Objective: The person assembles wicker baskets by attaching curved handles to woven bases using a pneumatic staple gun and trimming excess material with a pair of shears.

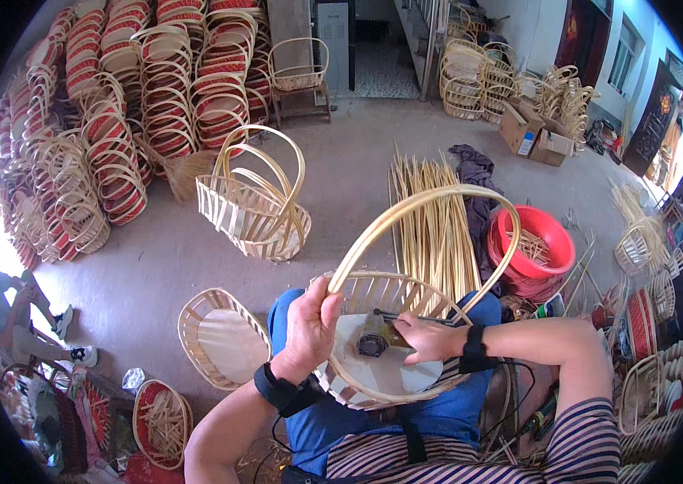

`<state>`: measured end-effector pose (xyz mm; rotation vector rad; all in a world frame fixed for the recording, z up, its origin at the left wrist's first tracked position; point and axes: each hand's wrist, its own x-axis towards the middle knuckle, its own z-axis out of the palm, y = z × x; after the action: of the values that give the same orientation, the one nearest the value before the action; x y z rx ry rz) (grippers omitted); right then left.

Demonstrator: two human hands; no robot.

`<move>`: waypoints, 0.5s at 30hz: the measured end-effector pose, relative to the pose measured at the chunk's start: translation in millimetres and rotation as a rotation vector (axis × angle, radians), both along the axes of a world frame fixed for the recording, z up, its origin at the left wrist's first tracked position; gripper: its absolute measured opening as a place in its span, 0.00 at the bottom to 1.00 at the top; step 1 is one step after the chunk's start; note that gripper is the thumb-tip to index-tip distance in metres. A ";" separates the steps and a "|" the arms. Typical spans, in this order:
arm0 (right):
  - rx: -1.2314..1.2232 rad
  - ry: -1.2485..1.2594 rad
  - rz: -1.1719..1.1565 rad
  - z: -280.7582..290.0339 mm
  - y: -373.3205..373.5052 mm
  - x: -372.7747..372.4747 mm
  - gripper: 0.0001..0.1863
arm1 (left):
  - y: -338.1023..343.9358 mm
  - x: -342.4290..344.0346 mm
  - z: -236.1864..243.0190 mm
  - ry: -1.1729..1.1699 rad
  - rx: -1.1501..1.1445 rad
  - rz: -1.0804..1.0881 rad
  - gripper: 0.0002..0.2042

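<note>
A woven basket with a pale base [430,373] rests on my lap, its tall arched handle [430,194] rising over it. My left hand [309,323] is closed round the handle's left leg at the basket's rim. My right hand [426,339] is inside the basket, fingers curled beside a slender dark metal tool [386,315]; what they hold is unclear. A dark hexagonal object [372,345] sits on the basket's base, left of that hand.
A handled basket [245,218] stands ahead, a handleless one [225,339] at left. Cane strips [430,226], a red tub [531,254] and cardboard boxes [535,133] lie right. Stacked baskets [116,121] line the back left; another person's legs [35,323] show at far left.
</note>
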<state>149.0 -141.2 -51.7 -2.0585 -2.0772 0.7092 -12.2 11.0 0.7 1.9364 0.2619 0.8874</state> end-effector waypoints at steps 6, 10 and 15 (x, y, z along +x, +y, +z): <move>-0.061 0.258 -0.183 -6.8 12.5 10.2 0.18 | -5.0 10.3 5.6 0.072 0.018 0.026 0.11; 0.088 0.296 -0.378 30.6 1.4 18.2 0.14 | -5.5 18.4 9.2 0.112 0.011 0.032 0.12; 0.575 0.391 -0.446 105.4 -31.0 -13.9 0.16 | -7.3 24.8 15.4 0.123 0.048 0.056 0.12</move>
<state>135.1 -172.2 53.6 -1.7721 -1.3354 0.3440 12.6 3.7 16.1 2.0403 0.3726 0.8184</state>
